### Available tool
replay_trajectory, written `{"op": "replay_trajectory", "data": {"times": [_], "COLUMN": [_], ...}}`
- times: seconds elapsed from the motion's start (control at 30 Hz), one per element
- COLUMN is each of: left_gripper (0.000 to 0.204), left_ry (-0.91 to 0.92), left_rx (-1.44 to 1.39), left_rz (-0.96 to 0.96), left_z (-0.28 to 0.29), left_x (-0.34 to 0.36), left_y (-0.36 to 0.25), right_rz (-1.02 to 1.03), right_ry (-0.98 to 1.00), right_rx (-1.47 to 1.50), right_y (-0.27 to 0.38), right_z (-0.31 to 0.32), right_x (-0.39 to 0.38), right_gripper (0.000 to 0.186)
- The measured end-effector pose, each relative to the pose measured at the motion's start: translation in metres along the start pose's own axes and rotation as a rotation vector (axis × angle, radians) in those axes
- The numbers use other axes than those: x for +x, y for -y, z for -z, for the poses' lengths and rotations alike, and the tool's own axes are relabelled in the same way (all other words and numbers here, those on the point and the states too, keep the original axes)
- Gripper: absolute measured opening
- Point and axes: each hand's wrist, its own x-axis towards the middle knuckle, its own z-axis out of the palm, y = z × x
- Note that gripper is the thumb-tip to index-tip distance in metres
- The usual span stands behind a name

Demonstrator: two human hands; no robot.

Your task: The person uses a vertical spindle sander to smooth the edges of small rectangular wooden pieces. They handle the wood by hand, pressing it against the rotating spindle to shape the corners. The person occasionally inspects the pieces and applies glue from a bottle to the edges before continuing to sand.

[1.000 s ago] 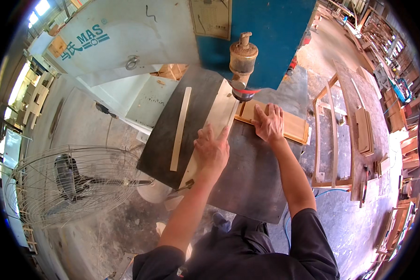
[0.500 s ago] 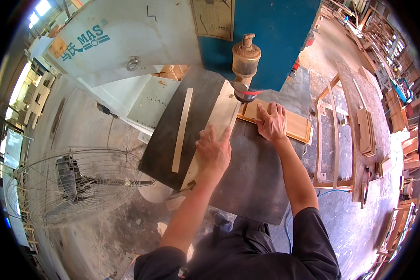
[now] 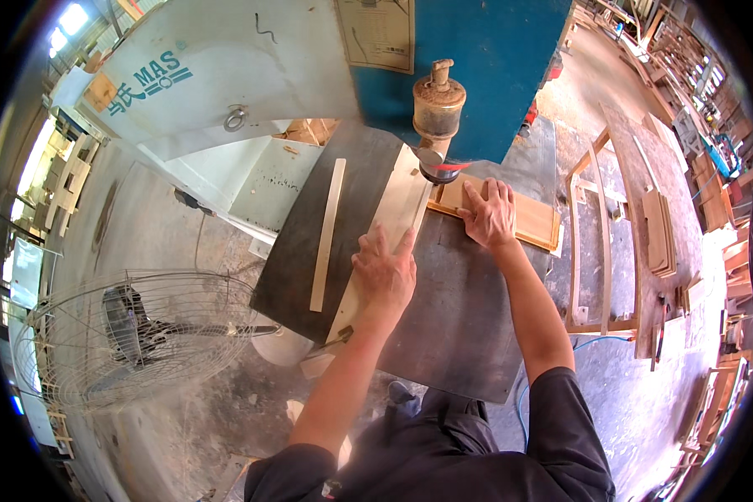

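Lying under left hand (image 3: 384, 269): board (image 3: 393, 217)

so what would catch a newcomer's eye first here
Two bare hands pressed flat on wood at a dark machine table: the left hand on a long pale board, the right hand on a reddish-brown panel. A big caged fan stands on the floor at lower left.

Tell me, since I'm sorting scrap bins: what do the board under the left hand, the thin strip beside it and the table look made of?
Board: pale bare wood, unfinished, faint grain. Strip: the same light wood, seemingly raw. Table: probably metal, a dark, dull, flat slab with worn patches, though the coating is unclear.
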Motion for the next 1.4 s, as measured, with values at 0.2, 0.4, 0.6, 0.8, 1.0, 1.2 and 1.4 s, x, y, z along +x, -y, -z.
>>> {"op": "replay_trajectory", "data": {"times": [0.2,0.4,0.6,0.8,1.0,1.2,1.4], "left_gripper": [0.056,0.055,0.054,0.055,0.056,0.056,0.054], "left_ry": [0.028,0.03,0.056,0.087,0.081,0.061,0.048], "left_rx": [-0.004,0.041,0.045,0.023,0.034,0.039,0.038], "left_rz": [-0.01,-0.002,0.008,0.01,0.016,0.014,-0.003], "left_z": [0.009,0.01,0.013,0.014,0.011,0.009,0.013], "left_x": [0.002,0.002,0.001,0.003,0.002,0.002,0.003], "left_y": [-0.001,-0.002,-0.003,-0.002,-0.003,-0.002,-0.001], "right_rz": [0.0,0.023,0.036,0.04,0.014,0.015,0.003], "right_ry": [-0.007,-0.063,-0.064,-0.072,-0.025,-0.022,-0.011], "right_rx": [-0.011,-0.042,-0.029,-0.031,0.006,0.006,-0.001], "right_y": [-0.003,-0.003,-0.005,-0.007,-0.015,-0.015,-0.018], "right_z": [0.0,0.001,0.003,0.0,-0.008,-0.008,-0.01], "right_x": [0.004,0.008,0.01,0.012,0.013,0.017,0.022], "right_gripper": [0.063,0.063,0.062,0.062,0.064,0.063,0.063]}}
